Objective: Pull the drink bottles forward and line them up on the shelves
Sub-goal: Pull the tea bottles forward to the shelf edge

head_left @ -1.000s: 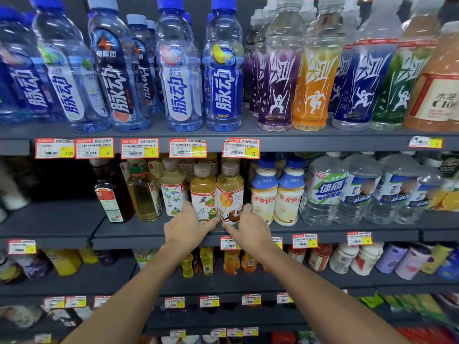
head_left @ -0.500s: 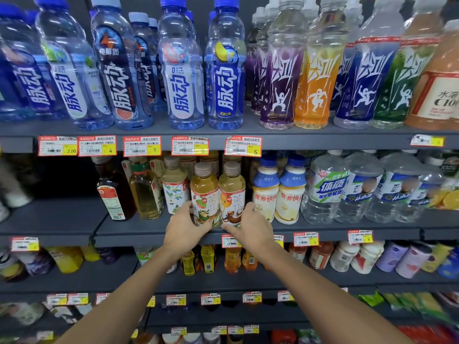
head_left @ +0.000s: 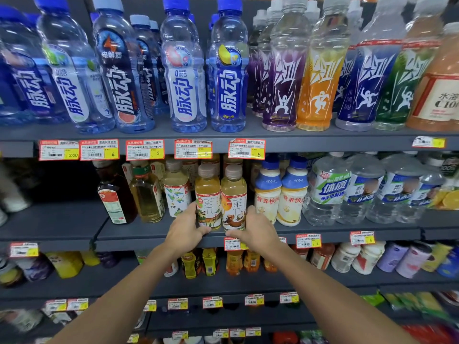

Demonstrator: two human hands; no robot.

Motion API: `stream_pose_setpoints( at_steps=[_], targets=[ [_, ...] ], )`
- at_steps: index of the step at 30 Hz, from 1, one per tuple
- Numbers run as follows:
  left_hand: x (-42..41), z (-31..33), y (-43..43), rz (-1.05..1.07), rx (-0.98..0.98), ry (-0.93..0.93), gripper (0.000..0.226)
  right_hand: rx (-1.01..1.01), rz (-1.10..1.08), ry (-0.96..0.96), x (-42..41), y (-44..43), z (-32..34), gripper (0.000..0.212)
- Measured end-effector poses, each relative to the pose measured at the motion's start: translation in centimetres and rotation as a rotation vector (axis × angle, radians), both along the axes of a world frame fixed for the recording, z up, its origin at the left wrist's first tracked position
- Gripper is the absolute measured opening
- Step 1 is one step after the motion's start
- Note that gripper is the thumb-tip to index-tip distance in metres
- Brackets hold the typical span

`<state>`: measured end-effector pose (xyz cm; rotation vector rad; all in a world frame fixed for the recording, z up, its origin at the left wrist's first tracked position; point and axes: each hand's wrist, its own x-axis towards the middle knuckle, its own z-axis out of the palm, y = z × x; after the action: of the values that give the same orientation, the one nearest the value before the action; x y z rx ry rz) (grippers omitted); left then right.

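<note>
Two yellow tea bottles stand side by side at the front edge of the middle shelf (head_left: 149, 238). My left hand (head_left: 185, 228) grips the base of the left tea bottle (head_left: 208, 194) from its left side. My right hand (head_left: 257, 230) grips the base of the right tea bottle (head_left: 234, 197) from its right side. More tea bottles stand behind them, mostly hidden. Left of the pair stands a pale tea bottle (head_left: 176, 192), set a little further back.
An olive-coloured bottle (head_left: 146, 194) and a dark bottle (head_left: 114, 194) stand further left. Two white milk-drink bottles (head_left: 280, 194) and clear water bottles (head_left: 330, 192) stand to the right. Blue and coloured sports drinks (head_left: 228, 70) fill the shelf above; small bottles (head_left: 211, 261) sit below.
Both hands have drawn the two yellow tea bottles forward to the shelf's front edge. The bottles now stand closer together and nearer to me.
</note>
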<state>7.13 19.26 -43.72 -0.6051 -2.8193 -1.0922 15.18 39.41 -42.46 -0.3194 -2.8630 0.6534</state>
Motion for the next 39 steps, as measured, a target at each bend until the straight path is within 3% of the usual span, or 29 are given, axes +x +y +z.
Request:
stream_pose_setpoints(
  at_steps=[6,12,24,39],
  targets=[
    [-0.6,-0.1,-0.5,-0.057,-0.041,-0.031,0.081,-0.024,0.070,-0.061,-0.3,0.7,-0.2,0.067],
    [-1.2,-0.2,-0.4,-0.054,-0.056,-0.042,0.077,-0.028,0.008,-0.031,-0.4,0.2,-0.2,0.067],
    [-1.5,0.2,-1.2,-0.081,-0.211,0.016,0.072,0.250,0.105,-0.121,-0.3,0.8,1.0,0.063],
    [-1.9,0.5,-1.4,-0.093,-0.197,0.026,0.071,0.302,0.204,-0.127,0.0,1.5,1.6,0.060]
  ],
)
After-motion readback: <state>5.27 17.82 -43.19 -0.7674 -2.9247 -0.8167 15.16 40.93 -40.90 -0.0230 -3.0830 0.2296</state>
